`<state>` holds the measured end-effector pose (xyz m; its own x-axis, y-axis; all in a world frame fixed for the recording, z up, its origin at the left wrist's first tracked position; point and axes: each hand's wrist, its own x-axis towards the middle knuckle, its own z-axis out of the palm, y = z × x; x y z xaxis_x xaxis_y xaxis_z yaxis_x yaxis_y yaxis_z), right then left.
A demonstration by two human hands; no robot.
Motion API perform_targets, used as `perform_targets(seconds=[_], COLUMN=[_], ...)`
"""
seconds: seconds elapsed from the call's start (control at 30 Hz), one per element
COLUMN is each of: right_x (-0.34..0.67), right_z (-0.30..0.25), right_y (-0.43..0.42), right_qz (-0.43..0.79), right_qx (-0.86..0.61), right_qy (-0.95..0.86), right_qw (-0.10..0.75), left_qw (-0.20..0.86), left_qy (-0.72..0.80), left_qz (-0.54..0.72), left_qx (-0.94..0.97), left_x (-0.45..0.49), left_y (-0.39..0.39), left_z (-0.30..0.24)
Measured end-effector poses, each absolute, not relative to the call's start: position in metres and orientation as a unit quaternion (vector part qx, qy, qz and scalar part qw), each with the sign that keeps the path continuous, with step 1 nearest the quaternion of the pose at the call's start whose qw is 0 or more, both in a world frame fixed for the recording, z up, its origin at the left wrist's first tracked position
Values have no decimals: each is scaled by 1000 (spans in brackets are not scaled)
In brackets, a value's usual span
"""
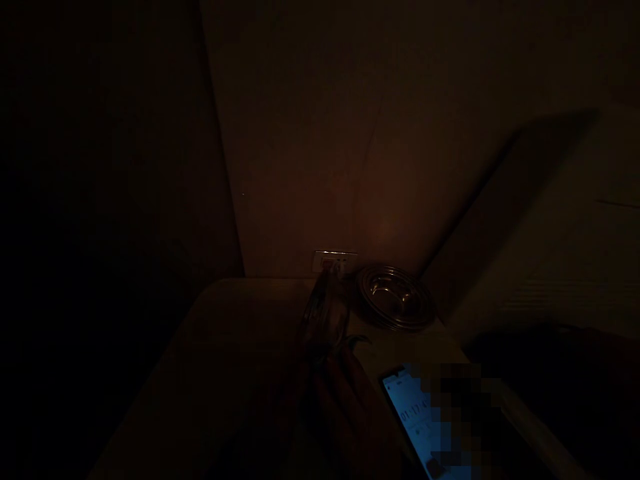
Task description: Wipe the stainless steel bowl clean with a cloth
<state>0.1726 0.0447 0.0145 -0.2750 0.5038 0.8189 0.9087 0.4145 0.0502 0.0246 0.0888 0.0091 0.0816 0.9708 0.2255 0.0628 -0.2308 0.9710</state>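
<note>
The scene is very dark. My right hand (350, 403) is at the lower middle, its fingers together and bent over the near end of a shiny, see-through thing that looks like a plastic bag (327, 310). A dark, curled strip (357, 340) sticks out by the fingertips; what exactly the fingers grip is hidden. Just to the left, my left hand (287, 393) is barely visible in shadow, and its fingers do not show clearly. Beyond the right hand stands a stack of shiny metal bowls or plates (395, 297).
A lit phone (417, 420) showing running digits lies right of my right hand, partly blurred out. The pale tabletop (220, 320) meets a wall with a socket plate (335, 260). A slanted panel (505, 200) rises at the right.
</note>
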Motion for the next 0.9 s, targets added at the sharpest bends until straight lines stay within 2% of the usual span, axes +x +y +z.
perform_targets(seconds=[0.1,0.33,0.57,0.77,0.9], right_x=[176,181,164,179,174], right_z=[22,77,52,86,76], right_y=[47,68,47,71,65], right_qz=[-267,-203,-250,-202,-231], right_qx=[-465,-514,-465,-497,-484], right_qy=[-760,-755,-774,-771,-773], right_qw=[367,353,351,342,337], left_qw=[450,480,493,511,515], left_qy=[433,411,375,361,357], left_qz=[519,530,553,553,556], left_qx=[584,566,557,551,547], left_x=[28,34,30,33,34], left_y=[90,91,93,93,91], left_z=[14,22,33,34,35])
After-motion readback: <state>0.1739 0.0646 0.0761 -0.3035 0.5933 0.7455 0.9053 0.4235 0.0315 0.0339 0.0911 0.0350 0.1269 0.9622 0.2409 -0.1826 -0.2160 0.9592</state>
